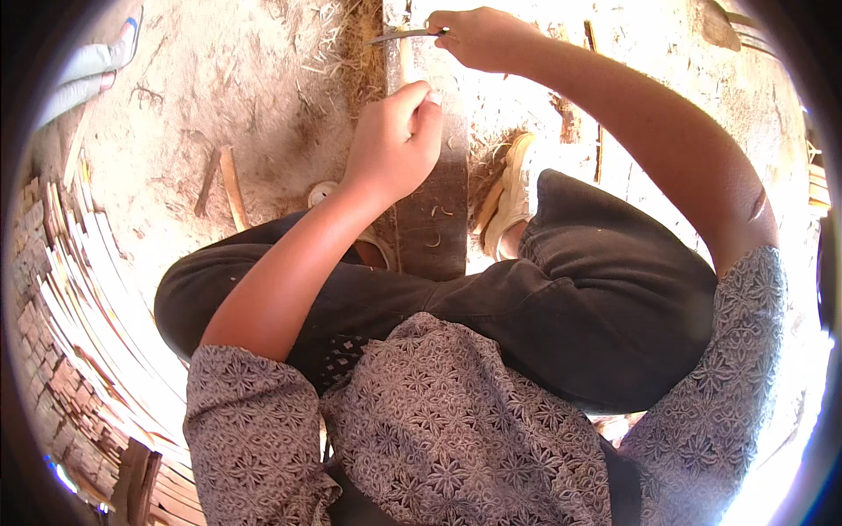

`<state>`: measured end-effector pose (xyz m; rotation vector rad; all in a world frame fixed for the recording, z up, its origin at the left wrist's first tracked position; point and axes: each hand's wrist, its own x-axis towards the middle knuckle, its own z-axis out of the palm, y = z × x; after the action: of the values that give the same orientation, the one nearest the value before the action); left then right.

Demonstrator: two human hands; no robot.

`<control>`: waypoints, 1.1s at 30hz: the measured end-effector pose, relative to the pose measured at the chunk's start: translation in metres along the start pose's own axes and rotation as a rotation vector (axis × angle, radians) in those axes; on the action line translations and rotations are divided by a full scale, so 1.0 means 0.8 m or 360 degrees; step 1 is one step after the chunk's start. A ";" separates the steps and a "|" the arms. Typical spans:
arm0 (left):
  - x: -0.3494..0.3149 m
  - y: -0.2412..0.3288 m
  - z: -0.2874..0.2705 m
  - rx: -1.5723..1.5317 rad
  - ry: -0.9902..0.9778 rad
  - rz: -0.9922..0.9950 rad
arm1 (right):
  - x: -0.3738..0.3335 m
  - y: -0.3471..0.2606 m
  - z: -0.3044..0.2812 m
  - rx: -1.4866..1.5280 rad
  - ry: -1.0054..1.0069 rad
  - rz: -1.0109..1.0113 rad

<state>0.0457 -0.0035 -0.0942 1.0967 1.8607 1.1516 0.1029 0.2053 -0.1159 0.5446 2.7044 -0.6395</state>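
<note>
Above a long wooden plank, my left hand is closed in a fist, thumb on top. A narrow pale strip, which looks like wood or bamboo, runs up from the fist along the plank's left side. Farther off and to the right, my right hand grips a knife, its handle hidden by the fingers. The thin grey blade points left and crosses over the far part of the strip. Glare washes out the plank's far end, so I cannot tell whether the blade touches the strip.
Shavings lie along the plank's left edge. A short stick rests on the sandy ground, and many long split strips line the left. My sandalled foot is right of the plank. Another person's legs show at upper left.
</note>
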 end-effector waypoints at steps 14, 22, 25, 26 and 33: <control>-0.001 -0.009 -0.002 -0.0632 0.0245 -0.0264 | -0.108 -0.015 -0.035 0.0349 0.0012 0.0018; 0.006 -0.004 -0.001 -0.0730 0.0209 -0.0200 | 0.012 0.030 -0.008 0.0130 -0.0118 0.0130; 0.003 0.004 -0.006 -0.1070 0.0220 -0.0347 | -0.033 0.001 -0.026 0.0183 -0.0124 0.0165; 0.002 0.005 -0.004 -0.1132 0.0230 -0.0352 | -0.054 -0.004 -0.035 0.0275 -0.0134 0.0160; 0.000 0.004 0.001 -0.1085 0.0304 -0.0376 | -0.122 -0.026 -0.050 0.0455 -0.0073 0.0049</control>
<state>0.0477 -0.0027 -0.0916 0.3853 1.4867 1.6137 0.1716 0.1790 -0.0373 0.6295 2.5717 -1.0256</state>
